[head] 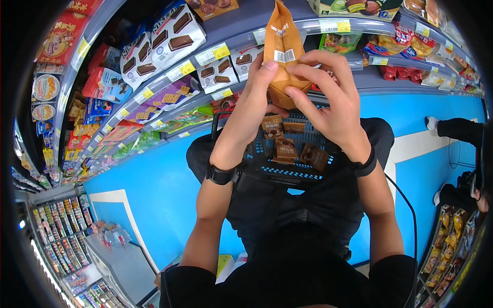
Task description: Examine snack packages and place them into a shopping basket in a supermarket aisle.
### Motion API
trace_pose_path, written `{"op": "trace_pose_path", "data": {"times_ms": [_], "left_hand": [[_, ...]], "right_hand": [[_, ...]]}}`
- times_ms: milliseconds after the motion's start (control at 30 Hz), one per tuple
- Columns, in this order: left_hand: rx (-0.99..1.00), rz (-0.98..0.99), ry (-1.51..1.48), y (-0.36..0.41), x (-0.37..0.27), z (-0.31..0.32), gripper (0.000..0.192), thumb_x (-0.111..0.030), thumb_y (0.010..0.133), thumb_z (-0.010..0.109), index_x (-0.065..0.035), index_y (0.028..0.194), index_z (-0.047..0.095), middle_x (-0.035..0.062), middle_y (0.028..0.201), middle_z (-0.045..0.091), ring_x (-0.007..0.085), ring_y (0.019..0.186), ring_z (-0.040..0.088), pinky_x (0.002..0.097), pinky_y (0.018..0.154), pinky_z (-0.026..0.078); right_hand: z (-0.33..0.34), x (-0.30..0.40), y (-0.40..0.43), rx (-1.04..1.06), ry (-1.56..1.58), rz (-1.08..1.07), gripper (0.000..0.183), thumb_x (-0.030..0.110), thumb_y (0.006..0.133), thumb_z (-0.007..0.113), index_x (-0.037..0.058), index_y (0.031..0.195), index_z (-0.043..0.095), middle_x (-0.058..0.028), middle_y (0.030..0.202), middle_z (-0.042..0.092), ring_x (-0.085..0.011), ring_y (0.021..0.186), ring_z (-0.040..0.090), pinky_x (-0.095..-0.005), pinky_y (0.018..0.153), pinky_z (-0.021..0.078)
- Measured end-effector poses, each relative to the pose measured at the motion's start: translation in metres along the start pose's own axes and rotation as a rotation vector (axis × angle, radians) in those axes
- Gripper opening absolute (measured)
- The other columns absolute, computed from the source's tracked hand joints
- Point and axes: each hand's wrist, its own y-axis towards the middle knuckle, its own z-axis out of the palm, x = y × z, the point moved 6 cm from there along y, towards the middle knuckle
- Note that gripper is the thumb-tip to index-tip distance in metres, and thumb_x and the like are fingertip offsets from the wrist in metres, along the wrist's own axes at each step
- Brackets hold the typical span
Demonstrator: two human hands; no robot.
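An orange-brown paper-like snack bag (285, 40) stands upright between my hands, its barcode side towards me. My left hand (257, 86) grips the bag's left edge, thumb on the front. The fingertips and thumb of my right hand (331, 90) pinch its lower right part. Below the bag, a black plastic basket (290, 178) rests between my bent legs. Several small brown snack packets (285, 148) lie loose in the basket. How the bag's far side looks is hidden.
Shelves with price-tag rails (335, 25) curve close ahead and to the left, holding wafer bags (179, 32). At the right rim are another person's legs (458, 133) and a rack of yellow packets (446, 246). A grey cabinet (123, 269) stands at lower left.
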Motion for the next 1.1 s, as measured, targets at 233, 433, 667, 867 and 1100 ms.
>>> {"op": "trace_pose_path", "data": {"times_ms": [233,433,667,867,1100], "left_hand": [[-0.112,0.073,0.133,-0.015,-0.017,0.003,0.059,-0.050,0.093,0.037,-0.0085,0.135,0.037,0.0104,0.118,0.053,0.0172,0.102,0.057,0.0311,0.069,0.051],[-0.111,0.091,0.195,-0.015,-0.016,0.001,0.063,-0.045,0.094,0.039,-0.0085,0.144,0.025,0.0103,0.125,0.049,0.0174,0.109,0.053,0.0311,0.080,0.049],[-0.170,0.336,0.020,-0.012,-0.024,-0.006,0.082,-0.032,0.087,0.060,-0.0024,0.146,0.010,0.0204,0.135,0.033,0.0256,0.119,0.044,0.0328,0.093,0.043],[-0.450,0.763,0.230,-0.015,-0.047,-0.003,0.101,-0.003,0.072,0.077,-0.0039,0.145,0.006,0.0193,0.135,0.031,0.0249,0.123,0.041,0.0369,0.100,0.040],[-0.774,0.858,0.540,0.015,-0.036,-0.016,0.109,-0.011,0.066,0.084,-0.0012,0.145,0.009,0.0242,0.138,0.018,0.0362,0.128,0.030,0.0440,0.106,0.028]], "right_hand": [[-0.008,0.010,0.000,-0.007,-0.029,-0.048,0.026,0.008,0.068,0.076,0.0069,0.092,0.067,-0.0067,0.101,0.059,-0.0252,0.089,0.055,-0.0340,0.075,0.0452],[-0.012,0.011,0.000,0.019,-0.058,-0.088,0.024,0.007,0.068,0.078,0.0074,0.091,0.072,-0.0077,0.104,0.061,-0.0229,0.094,0.056,-0.0318,0.078,0.0452],[-0.006,0.009,0.001,-0.013,-0.044,-0.174,0.025,0.004,0.064,0.075,0.0076,0.088,0.068,-0.0083,0.106,0.060,-0.0296,0.099,0.056,-0.0368,0.082,0.0467],[0.004,-0.005,0.001,0.065,0.193,0.230,0.023,0.004,0.080,0.062,-0.0009,0.102,0.064,-0.0157,0.125,0.055,-0.0328,0.110,0.053,-0.0385,0.094,0.0420],[0.042,-0.046,0.008,-0.006,0.432,0.540,0.038,0.022,0.086,0.063,-0.0066,0.111,0.057,-0.0203,0.120,0.056,-0.0290,0.110,0.055,-0.0356,0.094,0.0418]]}}
